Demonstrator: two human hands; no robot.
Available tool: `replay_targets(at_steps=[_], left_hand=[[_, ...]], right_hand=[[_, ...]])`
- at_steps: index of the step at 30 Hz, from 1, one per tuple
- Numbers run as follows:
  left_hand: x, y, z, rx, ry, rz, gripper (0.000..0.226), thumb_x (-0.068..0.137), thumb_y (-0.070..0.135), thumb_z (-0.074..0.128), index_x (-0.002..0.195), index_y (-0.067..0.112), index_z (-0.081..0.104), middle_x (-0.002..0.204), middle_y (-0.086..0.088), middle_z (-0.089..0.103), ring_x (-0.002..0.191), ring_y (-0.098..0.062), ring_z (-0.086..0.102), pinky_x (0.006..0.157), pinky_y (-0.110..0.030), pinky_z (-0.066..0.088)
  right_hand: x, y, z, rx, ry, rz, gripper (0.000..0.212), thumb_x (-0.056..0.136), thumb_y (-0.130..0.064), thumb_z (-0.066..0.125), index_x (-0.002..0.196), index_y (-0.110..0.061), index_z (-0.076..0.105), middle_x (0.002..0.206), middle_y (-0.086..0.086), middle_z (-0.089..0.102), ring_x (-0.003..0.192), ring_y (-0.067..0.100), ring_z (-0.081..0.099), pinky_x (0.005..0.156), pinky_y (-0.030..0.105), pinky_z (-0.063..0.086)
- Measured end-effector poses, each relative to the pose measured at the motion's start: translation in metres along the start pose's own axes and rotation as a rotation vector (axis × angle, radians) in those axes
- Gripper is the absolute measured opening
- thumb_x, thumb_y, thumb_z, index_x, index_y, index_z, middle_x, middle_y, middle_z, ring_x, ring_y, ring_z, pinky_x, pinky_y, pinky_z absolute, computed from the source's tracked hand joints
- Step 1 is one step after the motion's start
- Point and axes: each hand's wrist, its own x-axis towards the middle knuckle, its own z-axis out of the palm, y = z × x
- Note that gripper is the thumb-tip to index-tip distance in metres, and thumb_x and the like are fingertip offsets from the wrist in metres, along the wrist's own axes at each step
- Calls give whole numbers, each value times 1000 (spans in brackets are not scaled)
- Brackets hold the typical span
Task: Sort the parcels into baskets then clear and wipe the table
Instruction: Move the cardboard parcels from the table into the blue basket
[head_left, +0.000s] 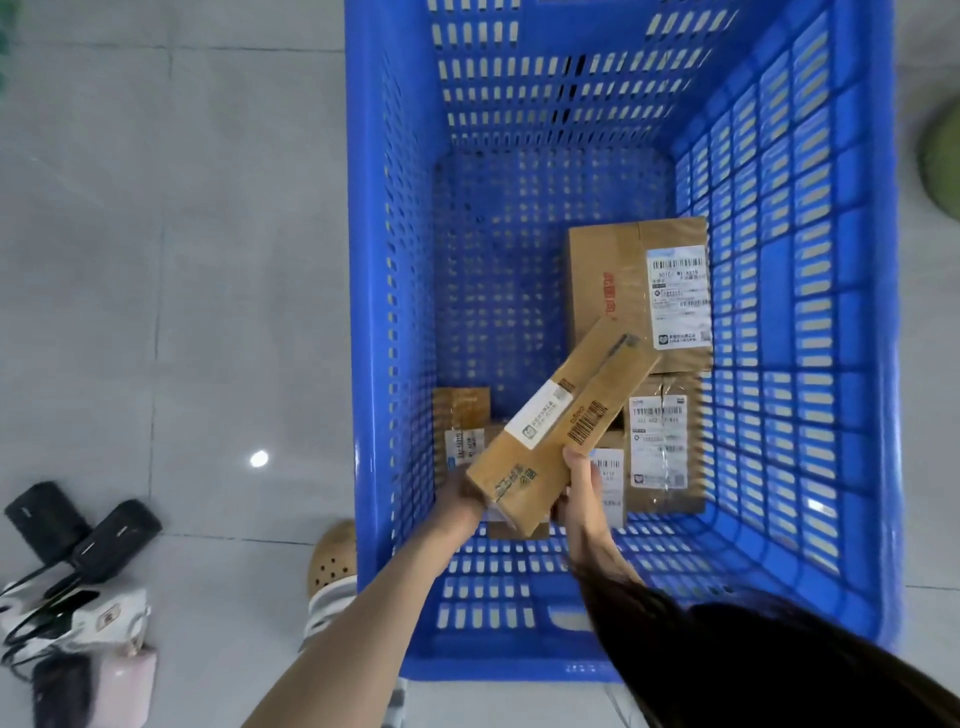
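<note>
Gripping a long cardboard box (563, 415) with left hand (458, 488) and right hand (582, 499), above other parcels (623, 291) in blue basket (366, 312).

Grey tiled floor (182, 260). Blue basket (779, 260) stands on it, centre through 3 o'clock. At 8 o'clock: two black packs (117, 538), a pink pouch (130, 680) just below.

One wide-angle camera, worn on the person's head, looks almost straight down into a blue basket (779, 291) standing on the grey tiled floor (182, 260). The view is close: the basket fills the centre and right of the frame, floor shows along the left, and the wearer's dark hair (769, 660) hangs into the bottom right corner.
</note>
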Motion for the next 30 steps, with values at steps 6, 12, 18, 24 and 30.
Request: replay_targets(at_steps=[6,12,18,24,30], left_hand=[[5,7,-5,46,79,5,41,98,1,37,138,12,40,135,-7,50,124,-25,48,99,-32,40],[1,11,1,13,90,66,56,95,-5,37,146,15,26,144,-6,41,107,-15,52,83,-30,48],[1,14,14,172,69,98,69,94,-7,37,151,23,13,154,-3,28,93,-10,59,56,-14,46],[1,18,18,488,101,327,96,86,-15,44,148,40,-4,158,5,-14,137,-24,34,54,-12,44],[8,30,-2,1204,85,337,91,85,0,59,151,29,3,159,-1,-3,137,-33,26,103,-41,43]], right_hand=[[-3,-15,-36,-39,215,-169,74,51,-41,67,111,-7,42,86,0,58,77,19,58,47,12,47],[-6,-22,-77,-692,446,-303,81,71,-29,73,140,-17,32,124,10,53,110,31,53,92,41,47],[-8,-22,-71,-1170,448,-507,74,82,-18,60,144,6,26,140,32,33,124,46,40,104,55,36],[1,-2,-19,-818,-292,-55,80,92,-2,48,152,-18,-3,157,2,13,141,29,28,105,35,37],[-1,34,14,-588,-334,133,97,88,1,54,150,-29,-14,159,8,10,145,30,15,116,48,24]])
